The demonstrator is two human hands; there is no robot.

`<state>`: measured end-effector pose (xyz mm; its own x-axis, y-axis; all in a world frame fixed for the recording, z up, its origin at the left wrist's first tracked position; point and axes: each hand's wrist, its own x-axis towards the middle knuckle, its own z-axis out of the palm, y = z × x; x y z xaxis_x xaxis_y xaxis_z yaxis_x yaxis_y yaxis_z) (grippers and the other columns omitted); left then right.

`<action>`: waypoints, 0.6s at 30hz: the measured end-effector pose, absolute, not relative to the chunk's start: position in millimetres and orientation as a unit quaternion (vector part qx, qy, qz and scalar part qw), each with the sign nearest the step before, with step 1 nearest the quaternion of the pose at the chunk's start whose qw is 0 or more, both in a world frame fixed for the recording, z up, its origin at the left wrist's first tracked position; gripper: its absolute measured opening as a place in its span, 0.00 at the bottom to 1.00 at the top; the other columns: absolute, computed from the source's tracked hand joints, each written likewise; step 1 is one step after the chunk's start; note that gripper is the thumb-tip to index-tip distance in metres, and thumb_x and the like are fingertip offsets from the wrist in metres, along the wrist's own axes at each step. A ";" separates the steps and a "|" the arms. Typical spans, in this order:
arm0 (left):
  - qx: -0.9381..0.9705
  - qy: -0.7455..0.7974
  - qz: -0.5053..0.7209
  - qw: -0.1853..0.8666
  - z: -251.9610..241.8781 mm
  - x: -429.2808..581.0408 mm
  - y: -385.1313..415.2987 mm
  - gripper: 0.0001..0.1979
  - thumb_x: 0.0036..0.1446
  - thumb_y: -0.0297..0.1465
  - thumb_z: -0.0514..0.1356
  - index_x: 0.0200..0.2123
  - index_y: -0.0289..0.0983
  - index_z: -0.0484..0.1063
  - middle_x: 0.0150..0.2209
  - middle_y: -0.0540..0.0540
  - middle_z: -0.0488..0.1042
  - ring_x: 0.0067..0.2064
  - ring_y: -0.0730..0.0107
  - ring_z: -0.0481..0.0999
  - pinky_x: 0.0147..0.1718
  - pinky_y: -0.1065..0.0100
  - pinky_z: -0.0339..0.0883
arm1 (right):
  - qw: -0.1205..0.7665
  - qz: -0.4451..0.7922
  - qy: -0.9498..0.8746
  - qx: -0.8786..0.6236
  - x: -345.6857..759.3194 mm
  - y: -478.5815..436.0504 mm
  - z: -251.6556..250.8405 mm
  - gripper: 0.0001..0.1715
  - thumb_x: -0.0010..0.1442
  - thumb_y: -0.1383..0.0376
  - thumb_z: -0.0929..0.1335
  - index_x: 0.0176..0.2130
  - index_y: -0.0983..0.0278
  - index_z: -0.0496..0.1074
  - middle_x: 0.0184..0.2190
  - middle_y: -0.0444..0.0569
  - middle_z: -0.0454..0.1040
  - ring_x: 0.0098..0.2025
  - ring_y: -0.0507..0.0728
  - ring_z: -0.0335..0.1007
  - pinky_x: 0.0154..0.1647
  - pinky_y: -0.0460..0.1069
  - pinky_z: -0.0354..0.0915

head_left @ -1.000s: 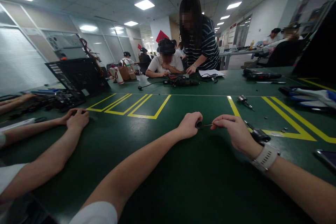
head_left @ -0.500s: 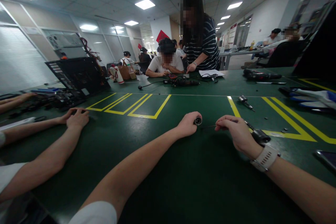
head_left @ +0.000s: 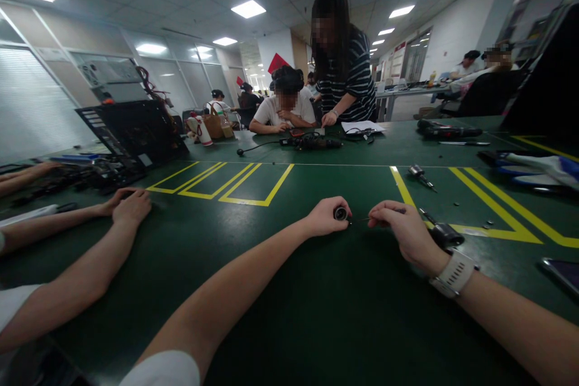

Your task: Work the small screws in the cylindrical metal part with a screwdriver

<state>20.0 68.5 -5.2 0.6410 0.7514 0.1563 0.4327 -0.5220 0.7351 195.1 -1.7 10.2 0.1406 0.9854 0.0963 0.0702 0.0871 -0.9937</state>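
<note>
My left hand [head_left: 326, 217] is closed around a small round metal cylinder [head_left: 340, 213], its hollow end facing me. A tiny dark piece shows by the thumb tip, too small to name. To the right, my right hand [head_left: 398, 223], with a pale watch on the wrist, pinches a thin dark metal tool [head_left: 364, 219]. The tool's tip points left at the cylinder and stays slightly apart from it. Just beyond the right hand lies a dark cylindrical part with a shaft [head_left: 446, 234], partly hidden by that hand.
Farther back are a metal part with a shaft [head_left: 420, 177], small loose pieces [head_left: 487, 224] and a pen [head_left: 464, 143]. Blue-and-white gloves [head_left: 543, 169] lie at right above a phone-like object [head_left: 561, 274]. A co-worker's hands [head_left: 131, 205] rest at left; two people are across the green table [head_left: 271, 289].
My left hand has turned slightly, with the cylinder's open end tilted and a tiny piece now visible by the thumb. My right hand has shifted a little with its tool.
</note>
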 end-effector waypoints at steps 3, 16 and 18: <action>0.834 0.346 0.229 0.363 -6.4 20.5 68.3 0.10 0.43 0.22 0.61 0.32 0.34 0.67 0.34 0.49 0.71 0.37 0.71 0.71 0.38 0.67 0.66 | 0.548 0.424 -0.496 -0.523 196.2 -1.2 11.5 0.06 0.43 0.64 0.68 0.19 0.63 0.72 0.16 0.46 0.72 0.25 0.57 0.66 0.31 0.53 0.58; 0.831 0.380 0.278 0.296 -9.3 13.3 78.6 0.17 0.41 0.22 0.60 0.37 0.35 0.62 0.39 0.48 0.64 0.36 0.72 0.65 0.32 0.70 0.63 | 0.577 0.430 -0.526 -0.454 196.5 -7.3 13.9 0.05 0.48 0.64 0.68 0.25 0.63 0.72 0.24 0.47 0.74 0.32 0.57 0.68 0.35 0.53 0.61; 0.833 0.384 0.276 0.288 -9.9 13.9 78.7 0.16 0.42 0.21 0.59 0.37 0.35 0.62 0.37 0.48 0.64 0.35 0.73 0.65 0.31 0.70 0.62 | 0.541 0.390 -0.583 -0.464 194.7 -10.1 15.1 0.07 0.51 0.62 0.67 0.28 0.63 0.73 0.28 0.48 0.75 0.35 0.58 0.68 0.37 0.53 0.61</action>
<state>13.9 78.7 -9.9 0.5535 0.7979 0.2386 0.4804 -0.5400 0.6911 194.7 -10.1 15.1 0.0166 0.9632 0.2684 0.1180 0.2647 -0.9571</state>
